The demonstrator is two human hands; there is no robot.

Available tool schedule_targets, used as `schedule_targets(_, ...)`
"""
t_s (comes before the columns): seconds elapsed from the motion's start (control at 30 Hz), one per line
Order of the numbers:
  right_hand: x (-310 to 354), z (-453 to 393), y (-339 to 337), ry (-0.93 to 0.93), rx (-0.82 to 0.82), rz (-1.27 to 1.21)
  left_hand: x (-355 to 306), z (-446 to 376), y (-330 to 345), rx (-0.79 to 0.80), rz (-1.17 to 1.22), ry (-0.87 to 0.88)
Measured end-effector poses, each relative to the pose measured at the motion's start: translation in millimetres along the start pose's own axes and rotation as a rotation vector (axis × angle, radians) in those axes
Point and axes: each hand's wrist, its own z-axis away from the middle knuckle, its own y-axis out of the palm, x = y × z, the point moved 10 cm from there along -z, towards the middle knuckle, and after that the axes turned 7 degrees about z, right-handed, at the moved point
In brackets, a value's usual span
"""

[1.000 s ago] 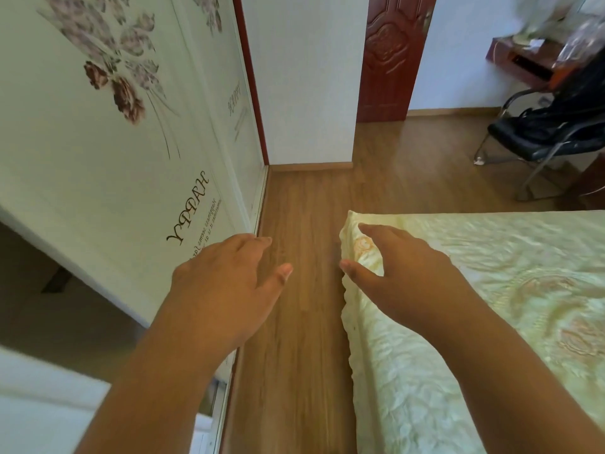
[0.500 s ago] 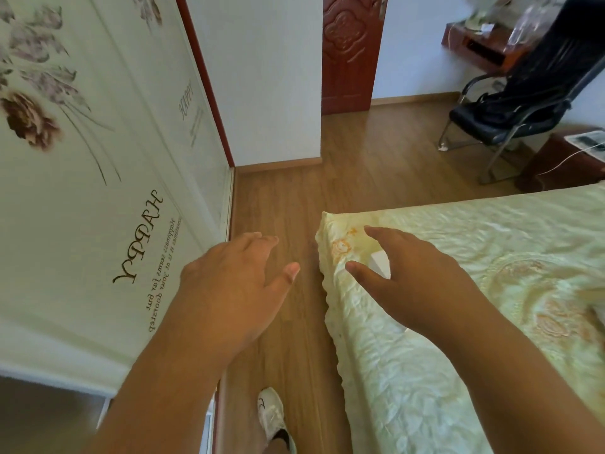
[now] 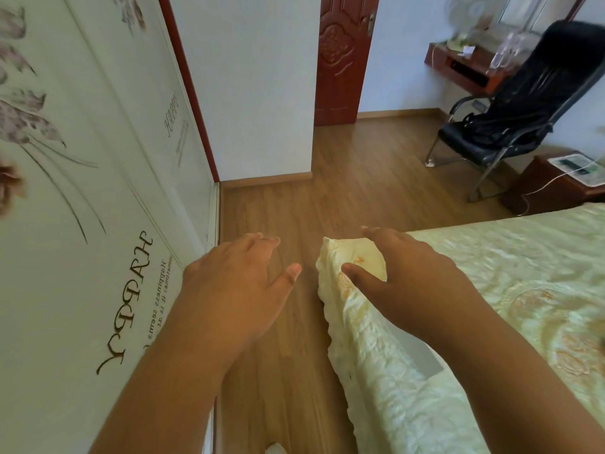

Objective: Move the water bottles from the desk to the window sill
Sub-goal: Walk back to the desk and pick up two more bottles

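Observation:
Clear water bottles stand on the reddish wooden desk at the far right, partly hidden behind a black chair. Both of my hands are held out in front of me, far from the desk. My left hand hovers over the wooden floor with relaxed, spread fingers and holds nothing. My right hand hovers over the corner of the bed, fingers loose, also holding nothing. The window sill is only hinted at behind the desk at the top right.
A bed with a pale yellow-green cover fills the right foreground. A white wardrobe with flower print lines the left. A strip of wooden floor runs between them toward a red door. A low brown cabinet stands beside the chair.
The view has turned right and moved forward: the desk, chair and cabinet have come further into sight. Both hands keep the same open pose in front of me.

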Motion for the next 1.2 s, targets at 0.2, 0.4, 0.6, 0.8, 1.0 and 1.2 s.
schedule_targets(0.2, 34, -43, 11, -0.029, 0.035, 0.008, 36, -38, -13, 0.022, -0.004, -0.024)
schedule_targets(0.4, 51, -96, 10, -0.085, 0.007, 0.005, 56, -83, -25, 0.022, -0.038, -0.068)
schedule_targets(0.6, 53, -169, 10, -0.129, 0.025, -0.028, 61, -142, -33, 0.004, -0.083, -0.109)
schedule_targets(0.8, 41, -259, -15, -0.163, 0.024, -0.060, 39, -229, -53, -0.047, -0.104, -0.126)
schedule_targets(1.0, 19, -341, -42, -0.178, -0.018, -0.073, 15, -308, -65, -0.074, -0.088, -0.140)
schedule_targets(1.2, 5, -396, -49, -0.186, -0.022, -0.059, 7, -364, -57, -0.034, -0.084, -0.147)
